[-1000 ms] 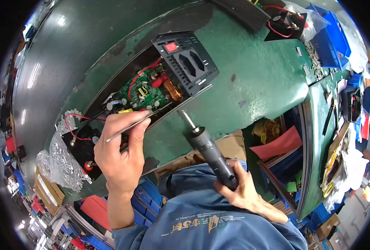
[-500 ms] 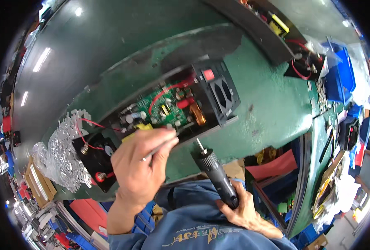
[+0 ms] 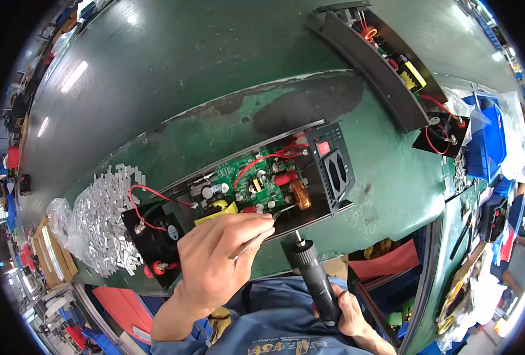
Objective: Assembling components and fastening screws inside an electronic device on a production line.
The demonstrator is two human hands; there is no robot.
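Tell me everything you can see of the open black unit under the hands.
The open black unit is a long, shallow metal-looking case lying flat on the green bench, lid off. Inside sits a green circuit board with red wires, a copper coil and a yellow part. One end panel carries a red switch; the other, a fan. The left hand dips tweezers into it; the right hand's screwdriver stays just clear.

I see open green bench [image 3: 392, 195] right of the open black unit [image 3: 244, 189]. Left is blocked by a heap of metal clips [image 3: 105, 222]; a second unit [image 3: 375, 65] bars the far right, probably passable between.
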